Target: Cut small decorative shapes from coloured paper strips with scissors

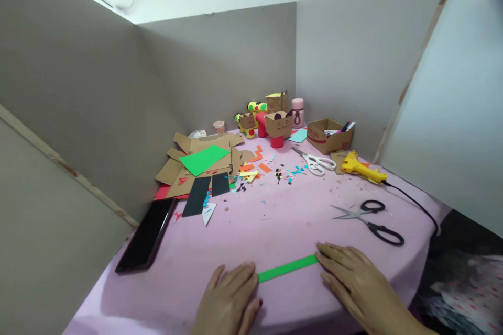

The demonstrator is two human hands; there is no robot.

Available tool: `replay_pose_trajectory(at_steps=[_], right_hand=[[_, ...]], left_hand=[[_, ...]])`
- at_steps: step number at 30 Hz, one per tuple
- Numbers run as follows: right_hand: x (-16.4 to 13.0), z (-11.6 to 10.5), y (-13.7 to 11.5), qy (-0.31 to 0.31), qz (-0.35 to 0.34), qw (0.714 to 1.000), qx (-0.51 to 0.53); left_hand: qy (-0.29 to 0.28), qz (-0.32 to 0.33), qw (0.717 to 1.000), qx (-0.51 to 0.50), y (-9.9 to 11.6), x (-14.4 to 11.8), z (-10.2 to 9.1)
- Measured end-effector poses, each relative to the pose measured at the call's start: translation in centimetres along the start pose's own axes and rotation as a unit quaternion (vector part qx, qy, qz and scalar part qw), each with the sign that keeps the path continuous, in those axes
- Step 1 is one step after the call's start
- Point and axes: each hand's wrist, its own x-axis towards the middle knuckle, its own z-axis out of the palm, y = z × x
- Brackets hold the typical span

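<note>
A narrow green paper strip (287, 268) lies flat on the pink table (251, 225) near its front edge. My left hand (230, 298) rests flat on the table with its fingers over the strip's left end. My right hand (351, 277) lies flat too, fingertips touching the strip's right end. Both hands press down with fingers together and extended; neither grasps anything. Black-handled scissors (369, 220) lie open just beyond my right hand.
White scissors (316, 162), a yellow glue gun (361, 168) with its cable and a cardboard box of pens (329, 136) sit at the back right. Cardboard figures (278, 125) stand at the back. Cardboard and paper sheets (202, 162) pile left, beside a dark phone (147, 235). Grey walls enclose the table.
</note>
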Motion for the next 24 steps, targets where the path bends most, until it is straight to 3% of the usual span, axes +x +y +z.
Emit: replay_pose_trajectory(at_steps=[2, 6, 8, 10, 12, 14, 16, 19, 21, 24], right_hand=[[0.8, 0.1, 0.0, 0.010, 0.029, 0.997, 0.067], [2.2, -0.8, 0.1, -0.009, 0.040, 0.992, 0.119], [2.9, -1.4, 0.4, -0.026, 0.045, 0.989, 0.141], [3.7, -1.9, 0.9, -0.030, 0.059, 0.979, 0.192], [4.9, -2.0, 1.6, -0.024, 0.109, 0.949, 0.295], [6.5, -2.0, 2.3, -0.013, 0.176, 0.901, 0.397], [8.4, -1.8, 2.7, -0.010, 0.216, 0.865, 0.453], [11.7, -1.6, 2.5, -0.004, 0.209, 0.844, 0.494], [13.6, -1.4, 2.1, 0.013, 0.193, 0.834, 0.516], [15.7, -0.5, 1.9, 0.038, 0.183, 0.817, 0.545]], left_hand=[[-0.030, -0.098, 0.991, -0.090, 1.1, 2.5, -0.5], [-0.141, -0.221, 0.945, -0.193, 2.6, 7.4, -0.7], [-0.181, -0.228, 0.925, -0.243, 2.5, 8.7, -0.6], [-0.183, -0.221, 0.907, -0.307, 1.7, 9.2, -0.4], [-0.150, -0.234, 0.882, -0.380, 0.5, 9.3, 0.0], [-0.095, -0.271, 0.838, -0.464, -0.6, 9.8, 0.6], [-0.038, -0.299, 0.761, -0.574, -1.8, 10.9, 1.3], [0.037, -0.318, 0.642, -0.697, -3.2, 13.2, 2.4], [0.084, -0.318, 0.605, -0.725, -3.9, 14.5, 3.3], [0.138, -0.308, 0.579, -0.742, -4.5, 15.7, 4.8]])
